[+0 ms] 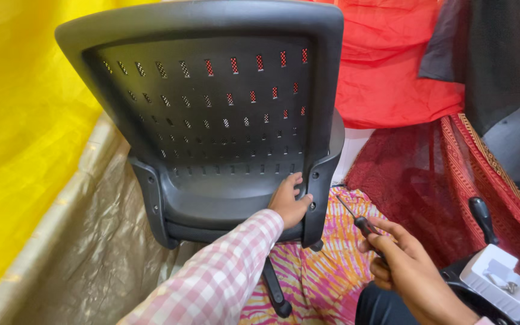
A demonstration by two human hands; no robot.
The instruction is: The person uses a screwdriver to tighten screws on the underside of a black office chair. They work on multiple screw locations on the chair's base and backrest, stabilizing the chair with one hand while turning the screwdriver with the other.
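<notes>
At center, left hand [290,201] presses its open fingers on the chair [212,120] back's lower right edge. Right hand [407,265] at four o'clock grips a screwdriver [356,219], shaft pointing eleven o'clock toward it.

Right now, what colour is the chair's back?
Black, with rows of small slots; the chair back shows clearly in the head view.

Head cam only, looking down and forward at close range.

It's worn on the person's head and tilts down past a checked sleeve toward the back of a black office chair [212,120], which fills most of the upper frame. Both hands show low in the picture, so it's arm's-length close. Yellow cloth [13,120] runs along the left edge, red cloth [386,66] top right. No second view to compare.
</notes>
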